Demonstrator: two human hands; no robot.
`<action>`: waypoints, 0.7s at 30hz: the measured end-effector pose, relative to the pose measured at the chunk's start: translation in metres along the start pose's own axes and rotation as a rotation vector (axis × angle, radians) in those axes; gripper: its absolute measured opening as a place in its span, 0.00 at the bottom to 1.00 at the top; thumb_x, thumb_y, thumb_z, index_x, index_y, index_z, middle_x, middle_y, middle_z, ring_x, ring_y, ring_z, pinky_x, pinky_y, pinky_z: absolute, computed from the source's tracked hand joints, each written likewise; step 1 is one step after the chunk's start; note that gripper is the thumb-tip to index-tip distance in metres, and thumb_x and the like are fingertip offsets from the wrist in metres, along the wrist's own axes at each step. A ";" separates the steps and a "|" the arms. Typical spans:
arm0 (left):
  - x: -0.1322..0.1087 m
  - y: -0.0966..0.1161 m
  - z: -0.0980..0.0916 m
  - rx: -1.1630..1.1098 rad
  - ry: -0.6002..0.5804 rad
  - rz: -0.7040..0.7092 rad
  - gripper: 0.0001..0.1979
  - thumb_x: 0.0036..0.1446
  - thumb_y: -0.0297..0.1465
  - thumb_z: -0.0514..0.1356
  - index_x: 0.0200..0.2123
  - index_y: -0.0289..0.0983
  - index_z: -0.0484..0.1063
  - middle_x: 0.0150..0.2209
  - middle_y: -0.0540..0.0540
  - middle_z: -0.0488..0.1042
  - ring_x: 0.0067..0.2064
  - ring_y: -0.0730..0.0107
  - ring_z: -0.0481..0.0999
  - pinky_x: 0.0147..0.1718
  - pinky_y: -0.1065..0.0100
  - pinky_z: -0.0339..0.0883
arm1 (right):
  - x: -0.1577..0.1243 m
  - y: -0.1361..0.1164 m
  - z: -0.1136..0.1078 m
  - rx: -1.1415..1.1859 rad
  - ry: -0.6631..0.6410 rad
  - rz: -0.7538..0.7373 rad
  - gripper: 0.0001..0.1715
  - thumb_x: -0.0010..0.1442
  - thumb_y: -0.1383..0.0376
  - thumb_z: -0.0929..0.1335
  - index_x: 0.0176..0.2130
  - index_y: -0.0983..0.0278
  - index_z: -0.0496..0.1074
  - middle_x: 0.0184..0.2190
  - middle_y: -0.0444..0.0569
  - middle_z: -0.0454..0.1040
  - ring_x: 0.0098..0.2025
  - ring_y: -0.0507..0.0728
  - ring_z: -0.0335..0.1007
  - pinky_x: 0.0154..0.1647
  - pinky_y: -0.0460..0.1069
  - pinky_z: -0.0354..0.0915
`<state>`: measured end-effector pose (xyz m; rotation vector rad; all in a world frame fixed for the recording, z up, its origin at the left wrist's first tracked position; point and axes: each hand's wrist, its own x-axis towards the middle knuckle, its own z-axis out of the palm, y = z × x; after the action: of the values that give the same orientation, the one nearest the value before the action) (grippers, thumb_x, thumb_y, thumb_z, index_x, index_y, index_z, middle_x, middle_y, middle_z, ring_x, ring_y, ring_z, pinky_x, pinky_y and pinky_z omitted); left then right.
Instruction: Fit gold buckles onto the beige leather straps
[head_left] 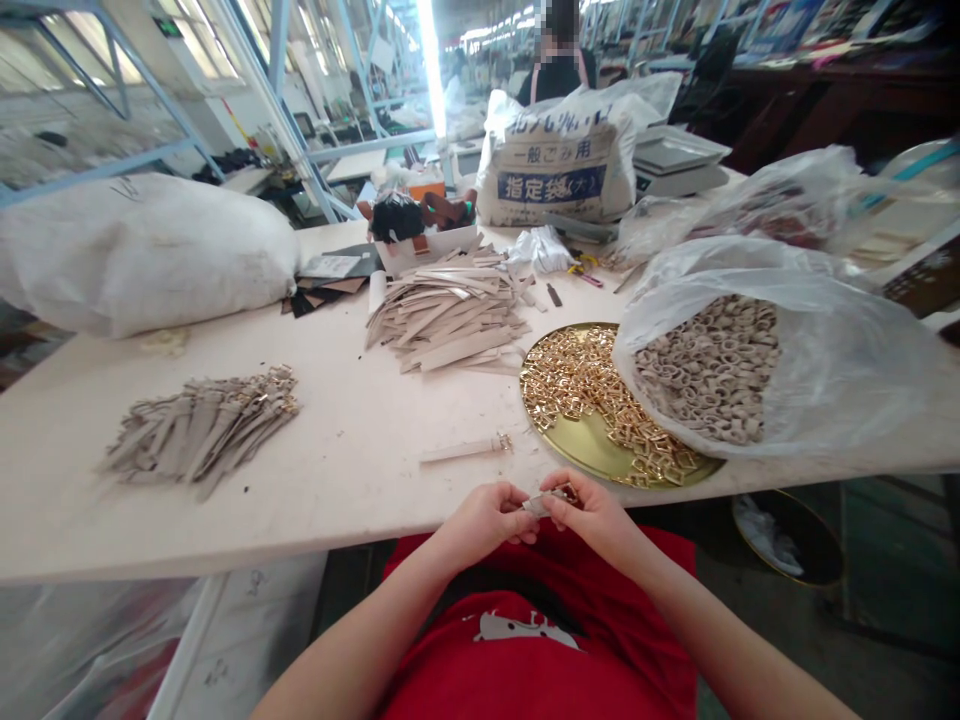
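My left hand (487, 520) and my right hand (592, 515) meet just below the table's front edge, both pinched on one small beige strap with a gold buckle (551, 497). Another strap with a buckle (466, 450) lies on the table just beyond my hands. A round gold tray (592, 450) of loose gold buckles sits to the right. A pile of plain beige straps (454, 320) lies in the middle, and a pile of straps with buckles (199, 430) lies at the left.
A clear plastic bag of small beige loops (750, 360) overlaps the tray. A big white sack (142, 250) rests at the back left, a printed white bag (559, 165) at the back. A person stands behind it. The white table's (337, 480) front edge runs by my hands.
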<state>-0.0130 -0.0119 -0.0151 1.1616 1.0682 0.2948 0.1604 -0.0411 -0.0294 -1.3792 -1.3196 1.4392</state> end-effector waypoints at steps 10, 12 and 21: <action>-0.009 -0.009 0.010 0.111 0.006 -0.012 0.11 0.46 0.33 0.58 0.33 0.33 0.70 0.25 0.49 0.74 0.28 0.71 0.73 0.27 0.73 0.63 | -0.015 -0.007 -0.005 -0.471 -0.120 -0.287 0.07 0.55 0.70 0.61 0.32 0.62 0.68 0.30 0.48 0.70 0.34 0.55 0.65 0.35 0.49 0.60; -0.008 -0.009 0.010 0.099 0.006 -0.025 0.11 0.46 0.33 0.58 0.33 0.33 0.70 0.25 0.48 0.74 0.28 0.71 0.73 0.28 0.72 0.64 | -0.015 -0.006 -0.004 -0.492 -0.122 -0.287 0.08 0.55 0.70 0.61 0.32 0.62 0.68 0.30 0.48 0.70 0.34 0.56 0.65 0.35 0.50 0.60; -0.002 -0.009 0.009 -0.146 0.028 -0.085 0.15 0.46 0.38 0.61 0.32 0.32 0.69 0.27 0.46 0.75 0.27 0.75 0.73 0.31 0.71 0.65 | -0.006 0.002 -0.002 -0.413 -0.051 -0.238 0.06 0.54 0.70 0.61 0.32 0.62 0.66 0.27 0.44 0.68 0.31 0.54 0.63 0.33 0.48 0.60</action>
<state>-0.0100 -0.0224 -0.0212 0.9819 1.0990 0.3172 0.1634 -0.0469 -0.0298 -1.3858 -1.8215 1.0869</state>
